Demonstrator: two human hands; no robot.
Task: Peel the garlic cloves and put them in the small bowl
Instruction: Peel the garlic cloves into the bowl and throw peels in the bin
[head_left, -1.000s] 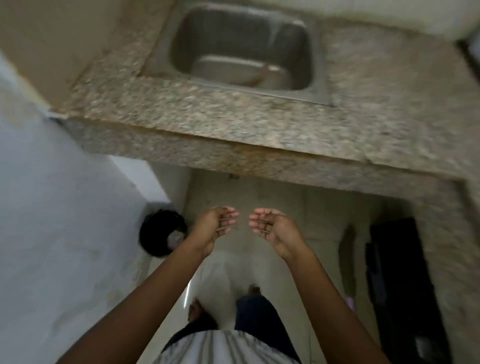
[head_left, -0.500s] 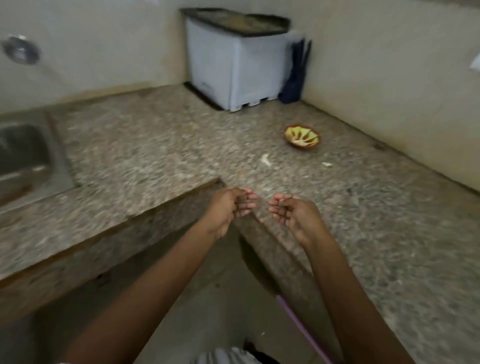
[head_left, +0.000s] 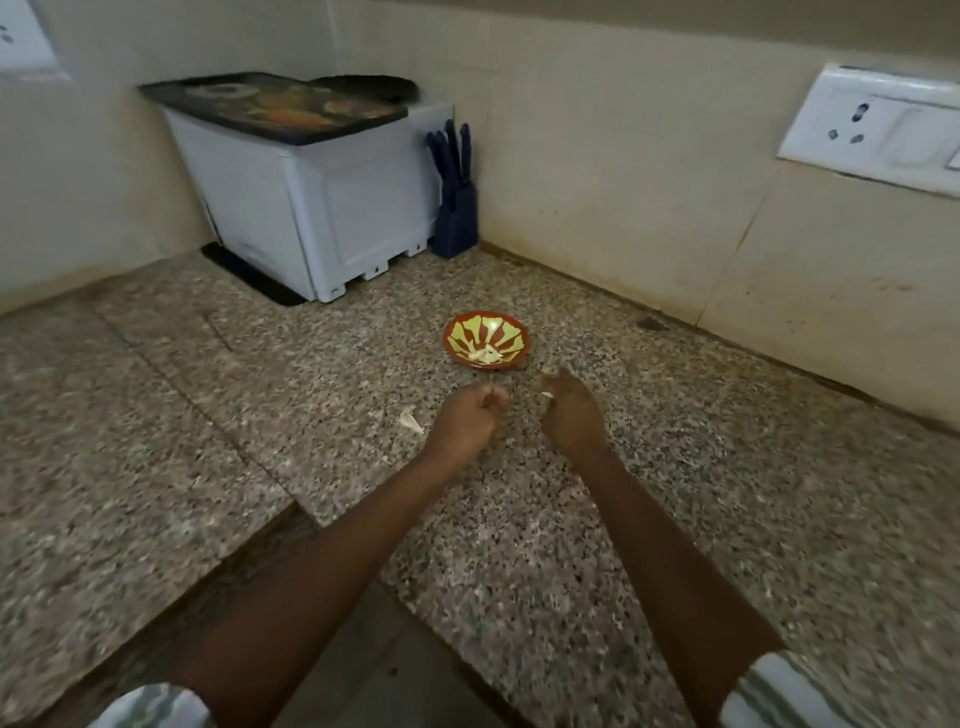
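Observation:
A small red bowl with a yellow-green pattern sits on the speckled granite counter and holds pale peeled garlic. A garlic clove in its white skin lies on the counter left of my left hand. That hand hovers in front of the bowl with loosely curled fingers, and nothing shows in it. My right hand is beside it, fingers bent down at a small white garlic piece. Whether it grips that piece is unclear.
A white box-shaped appliance with a dark patterned board on top stands in the back corner. A dark blue knife block is beside it against the wall. A wall socket is at the upper right. The counter's inner edge runs below my forearms.
My view swung from the sink to the counter corner with the bowl. Both hands moved forward over the counter to just in front of the bowl, the right one reaching the small white piece.

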